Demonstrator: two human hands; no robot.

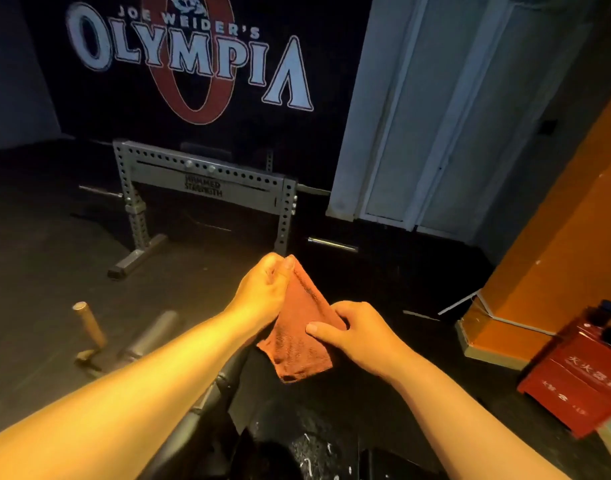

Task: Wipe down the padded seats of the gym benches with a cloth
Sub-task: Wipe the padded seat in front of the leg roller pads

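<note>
Head view: left hand (262,289) pinched top corner of red cloth (300,327); right hand (356,337) gripped its right edge, above dark bench pad (297,427)

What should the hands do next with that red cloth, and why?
Probably lower the cloth onto the dark padded bench just below. Both the left hand and the right hand pinch it in the air, folded, and it is not touching the pad yet, so no wiping can happen.
</note>
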